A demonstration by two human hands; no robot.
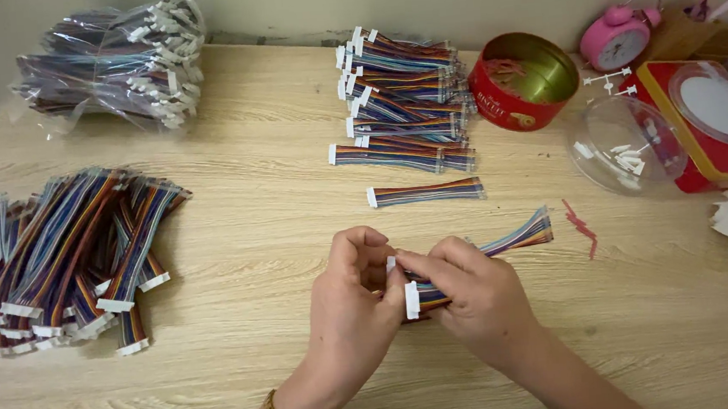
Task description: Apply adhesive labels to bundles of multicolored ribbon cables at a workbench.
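1. Two hands meet over the table centre: left hand and right hand both closed on one bundle of rainbow ribbon cables.
2. Left fingers pinch at the white connector end; right fingers wrap the bundle just behind it. Free ends fan out to the right, clear of the table.
3. Done, judging by layout: neat stack of cable bundles at top centre, one single bundle just below it.
4. Left to do, by my read: big loose pile of cables at the left edge, plus bagged cables top left, unopened as far as I can tell.
5. Rough progress: well short of half.
6. Nearby: red round tin, clear bowl with small white parts, pink alarm clock.
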